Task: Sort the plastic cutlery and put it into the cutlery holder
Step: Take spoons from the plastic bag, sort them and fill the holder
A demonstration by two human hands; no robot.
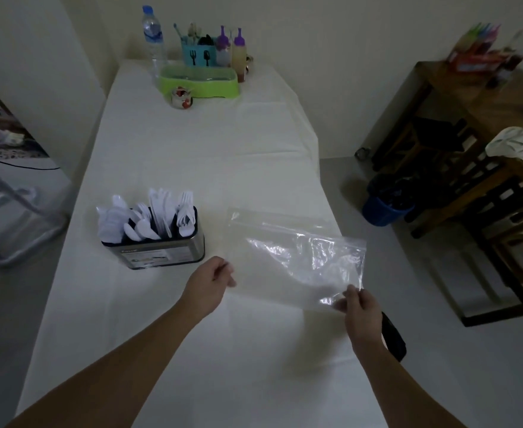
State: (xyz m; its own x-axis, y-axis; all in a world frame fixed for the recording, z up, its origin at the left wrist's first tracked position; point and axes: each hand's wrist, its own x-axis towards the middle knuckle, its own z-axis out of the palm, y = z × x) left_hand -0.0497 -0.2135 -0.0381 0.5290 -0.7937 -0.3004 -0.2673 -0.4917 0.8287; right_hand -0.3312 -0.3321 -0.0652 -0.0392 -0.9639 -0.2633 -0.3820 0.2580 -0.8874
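Note:
A metal cutlery holder (pixel 161 251) stands on the white table (pixel 210 168), left of centre. White plastic cutlery (pixel 155 217) fills its compartments: spoons on the left, knives in the middle, forks on the right. A clear plastic bag (pixel 300 257) hangs just above the table to the holder's right. My left hand (pixel 210 282) pinches the bag's near left edge. My right hand (pixel 362 307) pinches its near right corner. No loose cutlery shows inside the bag.
At the table's far end stand a water bottle (pixel 153 35), a green tray (pixel 200 80), a blue utensil caddy (pixel 199 54), sauce bottles (pixel 238 54) and a small cup (pixel 182 97). Wooden furniture (pixel 470 149) and a blue bin (pixel 385 208) stand to the right.

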